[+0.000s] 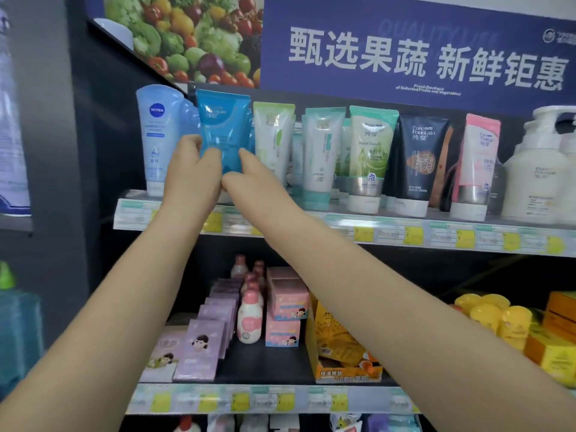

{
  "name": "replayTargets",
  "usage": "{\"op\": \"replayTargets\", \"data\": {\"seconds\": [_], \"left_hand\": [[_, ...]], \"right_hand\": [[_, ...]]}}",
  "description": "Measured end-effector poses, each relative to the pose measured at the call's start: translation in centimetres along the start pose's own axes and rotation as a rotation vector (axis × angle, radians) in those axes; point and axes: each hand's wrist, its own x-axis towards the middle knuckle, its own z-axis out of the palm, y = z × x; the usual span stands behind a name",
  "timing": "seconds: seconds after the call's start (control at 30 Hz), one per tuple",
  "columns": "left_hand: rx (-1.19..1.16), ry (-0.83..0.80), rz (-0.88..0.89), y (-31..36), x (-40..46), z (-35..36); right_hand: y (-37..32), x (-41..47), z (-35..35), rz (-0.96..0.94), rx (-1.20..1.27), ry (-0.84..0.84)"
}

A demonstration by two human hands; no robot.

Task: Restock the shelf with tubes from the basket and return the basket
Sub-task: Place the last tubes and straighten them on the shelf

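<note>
I am standing at a shelf (343,221) lined with upright tubes resting on their caps, its front edge carrying yellow and pale price tags. At the far left a light blue tube (157,135) is showing the name NIVEA. To the right of my hands a pale green and white tube (272,138) and a white and teal tube (321,151) are standing close together, and these neighbours are crowding the gap I am working in. Further right a green tube (371,151) and a dark tube (419,157) are both reading Pure Fountain, the dark one also FOR MEN; a pink tube (477,163) and a white pump bottle (536,173) are following. Above them a blue sign (420,57) is carrying large white Chinese characters and the small line "Fresh Boutique of Selected Fruits and Vegetables", beside a picture of fruit and vegetables (193,39). On the shelf below, purple boxes (202,347), a pink bottle (248,319), pink boxes (285,307) and an orange carton (339,347) are sitting.

I am holding a bright blue tube (224,126) upright between the NIVEA tube and the pale green one, its lower end hidden behind my hands. My left hand (193,173) is gripping its lower left side with fingers curled round it. My right hand (252,179) is pinching its lower right edge, its fingertips touching the tube just beside my left thumb.
</note>
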Motion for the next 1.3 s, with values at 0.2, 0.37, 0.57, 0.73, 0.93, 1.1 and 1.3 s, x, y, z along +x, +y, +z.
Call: {"op": "replayTargets", "data": {"seconds": [0.2,0.37,0.57,0.73,0.93,1.1,1.3], "left_hand": [[0.095,-0.172,-0.043,-1.7,2.7,-0.1],[0.119,-0.221,-0.009,-2.1,3.2,0.1],[0.1,-0.197,0.027,-2.6,3.3,0.0],[0.099,-0.217,0.053,-2.9,3.3,0.0],[0.064,-0.264,0.105,-3.8,2.5,-0.8],[0.098,-0.232,0.22,-4.1,1.7,-0.6],[0.113,-0.25,0.332,-4.4,-0.2,-1.0]], "right_hand": [[0.2,2.5,1.1,0.231,0.049,0.022],[0.4,3.3,1.7,0.334,0.172,0.081],[0.5,3.3,1.8,0.357,0.164,0.109],[0.1,3.0,2.9,0.317,0.063,0.1],[0.1,2.3,2.9,0.275,0.075,0.106],[0.2,1.6,3.2,0.21,0.062,0.13],[0.7,-0.2,3.1,0.163,0.051,0.117]]}}
